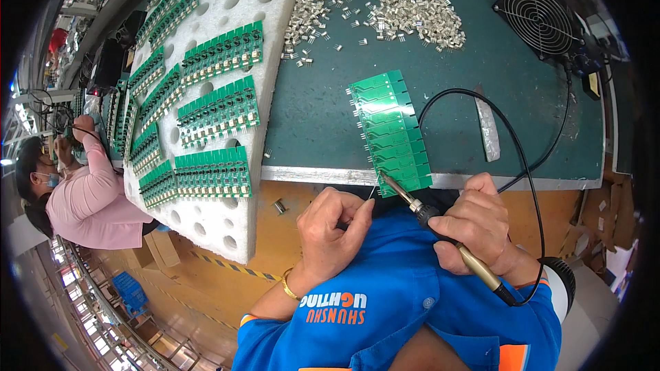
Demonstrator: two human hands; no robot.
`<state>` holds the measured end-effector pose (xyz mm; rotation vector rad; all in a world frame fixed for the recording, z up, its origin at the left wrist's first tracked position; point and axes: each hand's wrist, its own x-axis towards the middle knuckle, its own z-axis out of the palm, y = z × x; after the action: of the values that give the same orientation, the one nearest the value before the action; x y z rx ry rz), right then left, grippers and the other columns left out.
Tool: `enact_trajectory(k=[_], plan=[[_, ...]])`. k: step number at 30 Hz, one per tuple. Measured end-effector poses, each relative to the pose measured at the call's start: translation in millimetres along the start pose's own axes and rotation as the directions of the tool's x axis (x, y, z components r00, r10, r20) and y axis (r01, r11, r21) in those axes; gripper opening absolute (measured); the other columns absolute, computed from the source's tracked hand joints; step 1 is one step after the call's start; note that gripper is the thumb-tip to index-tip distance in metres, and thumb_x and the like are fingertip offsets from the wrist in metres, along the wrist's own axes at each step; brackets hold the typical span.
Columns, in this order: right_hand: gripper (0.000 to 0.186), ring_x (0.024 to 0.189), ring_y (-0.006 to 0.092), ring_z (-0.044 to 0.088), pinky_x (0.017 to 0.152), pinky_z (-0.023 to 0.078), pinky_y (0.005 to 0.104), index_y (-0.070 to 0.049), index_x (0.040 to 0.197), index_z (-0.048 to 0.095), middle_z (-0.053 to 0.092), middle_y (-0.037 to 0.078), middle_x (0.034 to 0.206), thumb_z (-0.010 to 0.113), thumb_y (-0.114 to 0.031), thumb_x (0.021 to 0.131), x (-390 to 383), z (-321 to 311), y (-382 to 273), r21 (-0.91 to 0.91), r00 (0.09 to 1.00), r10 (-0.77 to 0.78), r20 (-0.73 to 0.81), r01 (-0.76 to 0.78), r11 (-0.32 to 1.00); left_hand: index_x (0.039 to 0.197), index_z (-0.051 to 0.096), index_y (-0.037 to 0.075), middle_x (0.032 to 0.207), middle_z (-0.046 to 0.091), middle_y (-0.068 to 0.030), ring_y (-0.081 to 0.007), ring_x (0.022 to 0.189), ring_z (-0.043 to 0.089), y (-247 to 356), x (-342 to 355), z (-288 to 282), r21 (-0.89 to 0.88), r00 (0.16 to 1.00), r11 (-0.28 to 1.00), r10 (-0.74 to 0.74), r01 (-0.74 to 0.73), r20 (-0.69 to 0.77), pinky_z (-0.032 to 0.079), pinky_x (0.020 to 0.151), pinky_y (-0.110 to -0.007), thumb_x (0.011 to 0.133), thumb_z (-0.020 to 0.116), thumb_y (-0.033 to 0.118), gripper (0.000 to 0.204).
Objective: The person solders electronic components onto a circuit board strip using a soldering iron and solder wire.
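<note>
A green circuit board panel point(392, 134) lies trace side up at the table's front edge, its near end jutting past the metal strip. Metal pins stick out along its left side. My right hand point(474, 223) is wrapped round a soldering iron point(469, 261), whose tip meets the near left corner of the panel. My left hand point(335, 230), with a gold bracelet at the wrist, pinches a thin solder wire point(372, 192) that points at the same corner. The wire's lower part is hidden in the fingers.
Piles of small metal-cased parts point(416, 17) lie at the back of the green table point(323, 96). On the left, white foam point(234, 10) carries several populated boards point(218, 111). A fan point(540, 14), a foil-like strip point(487, 127) and the iron's black cable point(512, 127) are right. A co-worker point(86, 182) sits left.
</note>
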<state>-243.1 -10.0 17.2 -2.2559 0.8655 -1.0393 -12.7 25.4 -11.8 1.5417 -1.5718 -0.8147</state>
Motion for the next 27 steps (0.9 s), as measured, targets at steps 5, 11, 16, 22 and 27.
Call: enact_trajectory(k=[5, 11, 16, 22, 27], plan=[[0.025, 0.052, 0.0163, 0.054, 0.063, 0.038, 0.0344, -0.006, 0.094, 0.068, 0.060, 0.000, 0.061, 0.080, -0.021, 0.078, -0.7, -0.8, 0.1, 0.000, 1.000, 0.002, 0.009, -0.002, 1.000, 0.076, 0.061, 0.003, 0.065, 0.060, -0.0030, -0.0108, 0.057, 0.054, -0.6, 0.5, 0.5, 0.001, 1.000, 1.000, 0.004, -0.004, 0.001, 0.042, 0.052, -0.026, 0.081, 0.079, -0.001, 0.020], [0.028, 0.054, 0.0166, 0.055, 0.063, 0.038, 0.0343, -0.007, 0.097, 0.067, 0.061, 0.000, 0.064, 0.080, -0.023, 0.079, -1.5, -1.9, -0.4, 0.012, 1.000, 0.016, 0.017, -0.016, 1.000, 0.075, 0.060, 0.003, 0.065, 0.060, -0.0030, -0.0112, 0.057, 0.053, -1.1, 1.5, 0.8, 0.010, 1.000, 1.000, 0.023, -0.023, 0.001, 0.042, 0.052, -0.026, 0.081, 0.079, -0.002, 0.021], [0.027, 0.054, 0.0170, 0.055, 0.064, 0.039, 0.0345, -0.007, 0.098, 0.067, 0.061, 0.000, 0.064, 0.079, -0.025, 0.082, -1.5, -2.7, -1.4, 0.000, 0.999, 0.008, 0.036, -0.008, 1.000, 0.074, 0.064, 0.003, 0.066, 0.060, -0.0049, -0.0148, 0.053, 0.057, -2.4, 1.7, 1.9, -0.016, 1.000, 1.000, 0.016, -0.017, -0.003, 0.044, 0.048, -0.028, 0.080, 0.079, 0.000, 0.017], [0.025, 0.056, 0.0166, 0.056, 0.065, 0.038, 0.0349, -0.007, 0.099, 0.067, 0.061, 0.000, 0.065, 0.077, -0.023, 0.083, -2.6, -5.5, -2.8, -0.012, 0.999, 0.009, 0.035, -0.008, 1.000, 0.073, 0.064, 0.003, 0.066, 0.061, -0.0045, -0.0142, 0.053, 0.057, 1.9, 2.6, -1.2, -0.028, 0.999, 1.000, 0.000, -0.001, -0.047, 0.043, 0.048, -0.028, 0.079, 0.079, -0.001, 0.017], [0.025, 0.056, 0.0170, 0.056, 0.065, 0.038, 0.0353, -0.007, 0.099, 0.067, 0.061, 0.000, 0.066, 0.077, -0.021, 0.082, 0.0, -3.9, 0.0, -0.003, 1.000, 0.011, 0.026, -0.011, 1.000, 0.073, 0.064, 0.004, 0.065, 0.060, -0.0043, -0.0144, 0.053, 0.056, -0.1, 3.6, 0.1, -0.024, 0.998, 1.000, -0.003, 0.001, -0.064, 0.042, 0.048, -0.029, 0.079, 0.080, -0.001, 0.017]])
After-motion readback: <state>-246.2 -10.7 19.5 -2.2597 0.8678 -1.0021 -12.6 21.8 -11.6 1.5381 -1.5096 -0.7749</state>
